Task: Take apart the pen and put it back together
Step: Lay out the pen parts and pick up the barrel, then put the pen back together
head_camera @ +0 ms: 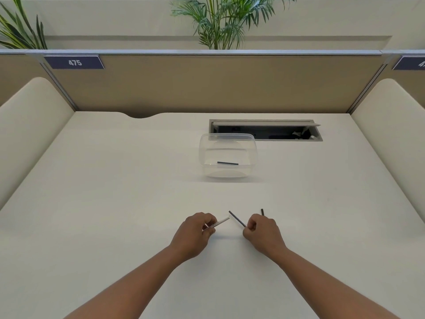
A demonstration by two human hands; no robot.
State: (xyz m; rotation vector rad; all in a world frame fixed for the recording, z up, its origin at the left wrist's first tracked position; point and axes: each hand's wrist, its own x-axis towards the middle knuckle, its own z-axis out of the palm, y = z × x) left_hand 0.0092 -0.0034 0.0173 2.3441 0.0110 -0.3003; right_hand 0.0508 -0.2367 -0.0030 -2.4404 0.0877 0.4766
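My left hand (pixel 195 233) grips a white pen barrel (pixel 219 222) whose open end points up and to the right. Held in my right hand (pixel 262 233) is a thin dark refill (pixel 236 218), slanting up-left, its tip just right of the barrel's open end with a small gap between them. A short dark piece (pixel 262 212) sticks out behind my right hand; I cannot tell whether it is held or lying on the desk. Both hands hover low over the near middle of the white desk (pixel 115 192).
A clear plastic container (pixel 227 143) stands further back at the centre, with a dark pen-like stick (pixel 227 163) inside. Behind it is an open cable hatch (pixel 265 130). Cream side panels and a tan partition enclose the desk.
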